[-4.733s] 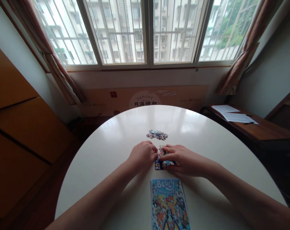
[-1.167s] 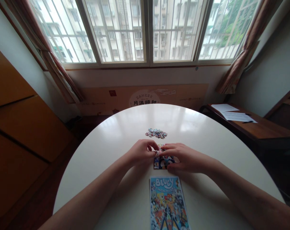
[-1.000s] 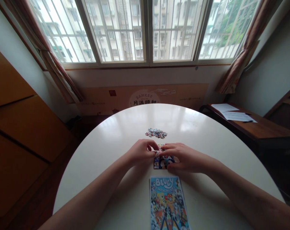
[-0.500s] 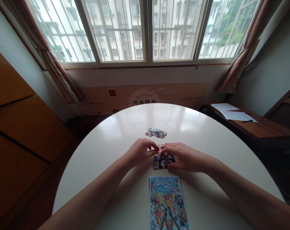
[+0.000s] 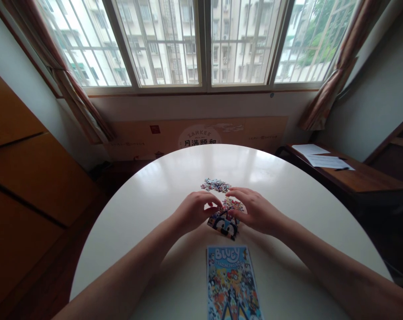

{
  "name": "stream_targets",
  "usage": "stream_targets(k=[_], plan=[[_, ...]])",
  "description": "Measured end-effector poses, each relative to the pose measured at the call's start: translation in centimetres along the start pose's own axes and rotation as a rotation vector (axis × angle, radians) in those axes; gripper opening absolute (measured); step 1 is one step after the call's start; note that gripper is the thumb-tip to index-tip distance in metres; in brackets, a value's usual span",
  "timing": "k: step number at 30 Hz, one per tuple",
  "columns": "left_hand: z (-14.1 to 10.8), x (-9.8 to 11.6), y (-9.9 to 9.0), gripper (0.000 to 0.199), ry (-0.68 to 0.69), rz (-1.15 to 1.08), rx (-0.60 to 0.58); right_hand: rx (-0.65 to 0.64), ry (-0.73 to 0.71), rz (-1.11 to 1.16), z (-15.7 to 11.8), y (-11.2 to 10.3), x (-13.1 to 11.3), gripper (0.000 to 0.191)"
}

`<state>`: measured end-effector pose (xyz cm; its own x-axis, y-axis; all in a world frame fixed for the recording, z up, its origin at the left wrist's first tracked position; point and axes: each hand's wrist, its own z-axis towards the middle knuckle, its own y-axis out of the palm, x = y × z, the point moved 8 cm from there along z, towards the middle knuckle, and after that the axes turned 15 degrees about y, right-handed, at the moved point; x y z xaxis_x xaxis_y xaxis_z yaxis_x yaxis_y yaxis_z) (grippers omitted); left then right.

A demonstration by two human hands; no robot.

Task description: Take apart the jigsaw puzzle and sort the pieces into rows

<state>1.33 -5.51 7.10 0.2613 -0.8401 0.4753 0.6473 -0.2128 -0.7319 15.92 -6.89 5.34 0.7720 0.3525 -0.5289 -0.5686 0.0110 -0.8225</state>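
Observation:
A partly assembled puzzle [image 5: 226, 226] with a blue dog face lies tilted on the white table. My left hand [image 5: 198, 208] is at its upper left edge, thumb and forefinger pinched together; whatever they hold is too small to make out. My right hand [image 5: 253, 209] is at the puzzle's right side, fingers apart, thumb near the upper part of the puzzle and nothing visible in its grasp. Beyond both hands sits a pile of loose puzzle pieces [image 5: 216, 185]. Closer to me lies the blue picture sheet [image 5: 233, 282] marked "BLUEY".
The round white table [image 5: 131, 204] fills the middle. At the right, a brown side table [image 5: 371, 176] bears white papers [image 5: 326, 161] and pens. Behind are a barred window and curtains; orange-brown cabinets [image 5: 24, 178] stand at the left.
The assembled puzzle has turned clockwise, its lower edge now slanting. My right hand has lifted and spread its fingers, uncovering more of the puzzle's upper part. My left hand has barely moved.

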Motion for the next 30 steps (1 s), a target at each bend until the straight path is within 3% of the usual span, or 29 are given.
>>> stream_targets(k=[6,11,14,21,30], plan=[[-0.2,-0.6,0.2,0.016,-0.065,-0.132,0.110,-0.005,0.049,0.064,0.6,0.7,1.5,0.056],[-0.3,-1.1,0.5,0.020,-0.130,-0.141,0.172,-0.051,-0.006,0.091,0.8,1.6,0.4,0.028],[-0.4,-1.4,0.7,0.020,-0.154,-0.159,0.202,-0.039,-0.027,0.135,1.1,1.5,0.0,0.022],[0.0,-0.5,0.6,0.011,-0.097,-0.157,0.219,-0.139,0.048,0.237,1.3,1.5,0.8,0.018],[0.6,1.6,0.0,0.013,0.036,0.101,0.184,-0.193,0.185,0.360,1.4,1.8,1.5,0.019]])
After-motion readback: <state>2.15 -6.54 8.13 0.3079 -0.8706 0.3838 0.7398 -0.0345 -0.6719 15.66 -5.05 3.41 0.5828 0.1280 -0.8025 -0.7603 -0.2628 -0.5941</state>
